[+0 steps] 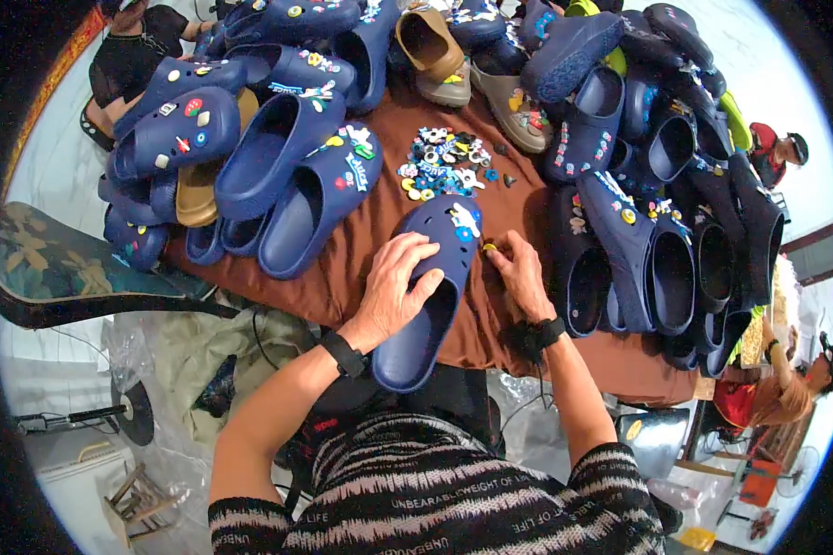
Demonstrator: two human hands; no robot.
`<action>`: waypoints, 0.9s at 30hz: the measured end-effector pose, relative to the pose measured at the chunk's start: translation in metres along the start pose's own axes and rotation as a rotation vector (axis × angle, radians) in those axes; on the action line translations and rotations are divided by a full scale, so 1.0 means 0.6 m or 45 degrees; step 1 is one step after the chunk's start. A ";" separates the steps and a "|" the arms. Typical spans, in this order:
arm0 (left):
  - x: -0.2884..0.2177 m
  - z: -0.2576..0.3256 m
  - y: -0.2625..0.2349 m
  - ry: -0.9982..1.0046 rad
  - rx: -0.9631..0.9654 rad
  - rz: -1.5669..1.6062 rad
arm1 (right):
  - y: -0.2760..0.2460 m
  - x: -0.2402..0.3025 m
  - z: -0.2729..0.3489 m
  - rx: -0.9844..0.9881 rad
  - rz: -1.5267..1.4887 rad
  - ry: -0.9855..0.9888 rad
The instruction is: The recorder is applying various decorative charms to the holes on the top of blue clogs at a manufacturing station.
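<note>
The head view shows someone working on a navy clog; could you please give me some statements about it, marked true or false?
1. The left hand holds the navy clog. True.
2. The right hand is inside that clog. False: it is beside it, to its right, with a small yellowish piece at its fingertips.
3. A pile of small charms lies beyond the clog's toe, on the brown cloth. True.
4. Every shoe on the table is navy. False: a brown clog is among those at the far side.
5. The left wrist wears a dark band. True.
</note>
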State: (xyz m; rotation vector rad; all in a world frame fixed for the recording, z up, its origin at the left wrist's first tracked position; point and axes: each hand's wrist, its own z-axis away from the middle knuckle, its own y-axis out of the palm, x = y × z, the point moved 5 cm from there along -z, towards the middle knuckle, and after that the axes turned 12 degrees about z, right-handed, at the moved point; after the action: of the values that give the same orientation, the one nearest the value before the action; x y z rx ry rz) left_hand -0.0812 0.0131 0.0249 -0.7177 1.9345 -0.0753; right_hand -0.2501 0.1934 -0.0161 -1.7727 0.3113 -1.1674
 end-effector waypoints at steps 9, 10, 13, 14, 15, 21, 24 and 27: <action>0.003 -0.002 0.000 -0.012 0.015 0.009 | -0.009 0.023 -0.055 -0.053 -0.071 -0.018; 0.004 -0.002 -0.001 -0.011 0.007 0.006 | -0.004 0.014 -0.074 -0.083 -0.049 -0.039; 0.005 -0.002 -0.001 -0.047 0.054 0.019 | 0.002 0.004 -0.137 -0.097 0.118 -0.081; 0.005 -0.001 -0.004 -0.050 0.047 0.009 | 0.006 0.007 -0.156 -0.123 0.142 -0.125; 0.004 -0.002 -0.001 -0.050 0.057 0.018 | 0.011 0.002 -0.174 -0.124 0.139 -0.129; 0.006 0.001 -0.002 -0.044 0.044 0.020 | 0.024 0.080 -0.236 -0.065 0.220 -0.389; 0.004 0.002 -0.005 -0.051 0.044 -0.006 | 0.042 0.114 -0.263 0.193 0.244 -0.404; 0.001 0.001 -0.003 -0.064 0.043 0.006 | 0.059 0.111 -0.280 0.200 0.298 -0.508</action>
State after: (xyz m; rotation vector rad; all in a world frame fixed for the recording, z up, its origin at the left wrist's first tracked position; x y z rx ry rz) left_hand -0.0800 0.0112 0.0247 -0.6864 1.8826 -0.0855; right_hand -0.3435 0.0365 0.0079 -1.7308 0.1767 -0.6378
